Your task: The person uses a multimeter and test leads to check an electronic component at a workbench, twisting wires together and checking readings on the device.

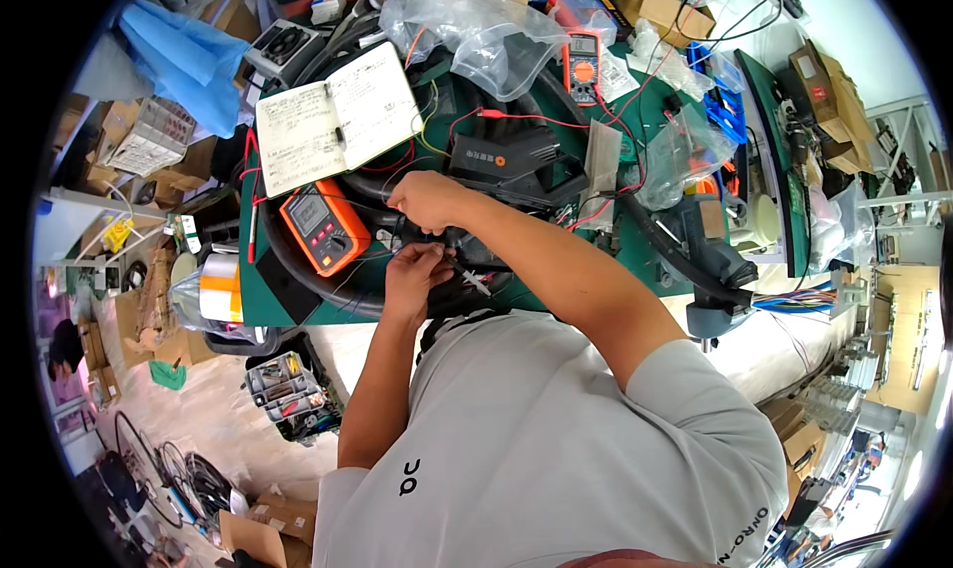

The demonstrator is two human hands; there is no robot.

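Bench [260, 302], green, cluttered. R hand [432, 203] at 12 o'clk of L hand [413, 272]; fingers of both curled in close, but can't tell if either is gripping, tips partly hidden. Dark part [473, 252] nr both: approx. 2–3 o'clk of L, 4–5 o'clk of R. Orange meter [323, 228] @ 9 o'clk of hands, blk housing [511, 161] @ 2 o'clk of R, open notebook [338, 116] @ 11.
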